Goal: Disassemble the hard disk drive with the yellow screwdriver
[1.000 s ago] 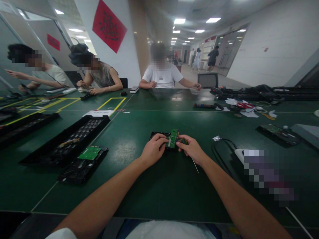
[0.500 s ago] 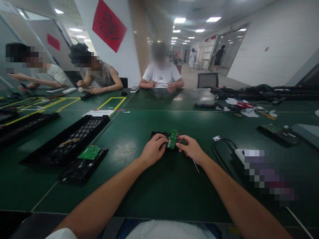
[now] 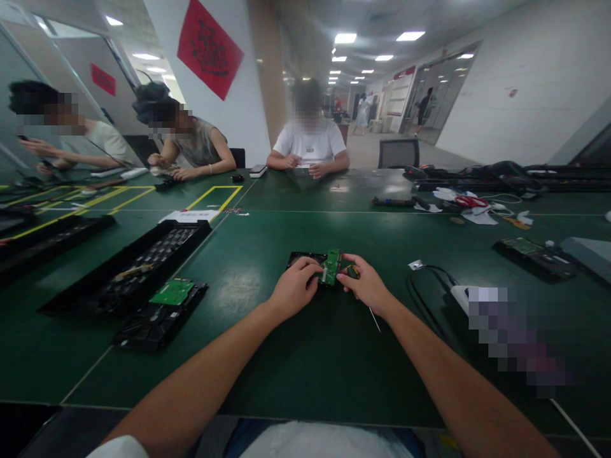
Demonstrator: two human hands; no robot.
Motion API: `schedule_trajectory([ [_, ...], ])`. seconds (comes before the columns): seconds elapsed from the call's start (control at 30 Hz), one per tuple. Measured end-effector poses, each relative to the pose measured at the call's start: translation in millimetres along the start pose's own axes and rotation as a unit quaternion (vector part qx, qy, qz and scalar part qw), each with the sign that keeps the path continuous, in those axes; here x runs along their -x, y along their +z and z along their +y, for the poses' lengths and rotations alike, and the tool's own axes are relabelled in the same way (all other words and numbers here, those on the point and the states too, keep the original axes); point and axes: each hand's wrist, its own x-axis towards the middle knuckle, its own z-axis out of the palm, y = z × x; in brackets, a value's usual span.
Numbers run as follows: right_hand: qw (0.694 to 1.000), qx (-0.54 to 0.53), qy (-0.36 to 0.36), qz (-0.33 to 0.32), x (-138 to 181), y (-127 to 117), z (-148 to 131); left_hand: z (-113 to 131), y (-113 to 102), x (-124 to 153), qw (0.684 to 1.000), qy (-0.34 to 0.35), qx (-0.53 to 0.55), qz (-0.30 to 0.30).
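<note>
In front of me on the green table is a black hard drive [image 3: 303, 256] with a green circuit board [image 3: 333, 259] at its right end. My left hand [image 3: 296, 286] grips the drive from the left, its fingertips reaching the board. Held in the curled fingers of my right hand [image 3: 368, 284] is a screwdriver [image 3: 352, 272] with a dark green and yellow handle. Its thin metal shaft points down towards me, away from the drive. The thumb and index fingertips of that hand are at the board's right edge. My fingers hide part of the drive.
Another hard drive [image 3: 143, 324] with a green board lies at left, beside a long black tray [image 3: 90, 296]. A cable [image 3: 414, 299] and a blurred-out object [image 3: 510, 337] lie at right, with a further drive [image 3: 534, 257] beyond. Across the table sits a person [image 3: 309, 146].
The green board looks slightly lower and flatter against the drive. Both my hands stay almost in place. Across the table, the person's hand has shifted inward.
</note>
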Motion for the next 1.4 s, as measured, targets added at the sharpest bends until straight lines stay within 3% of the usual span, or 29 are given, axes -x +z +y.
schedule_trajectory([
  [1.13, 0.997, 0.059, 0.042, -0.007, 1, -2, -7, 8, -3, -2, 0.997, 0.006, -0.079, -0.023],
  [1.3, 0.997, 0.062, 0.044, -0.012, -1, -2, -4, 16, -7, -4, 0.993, 0.012, -0.114, -0.041],
  [1.4, 0.997, 0.067, 0.036, -0.011, -2, -2, 0, 25, -11, -5, 0.986, -0.023, -0.148, -0.073],
])
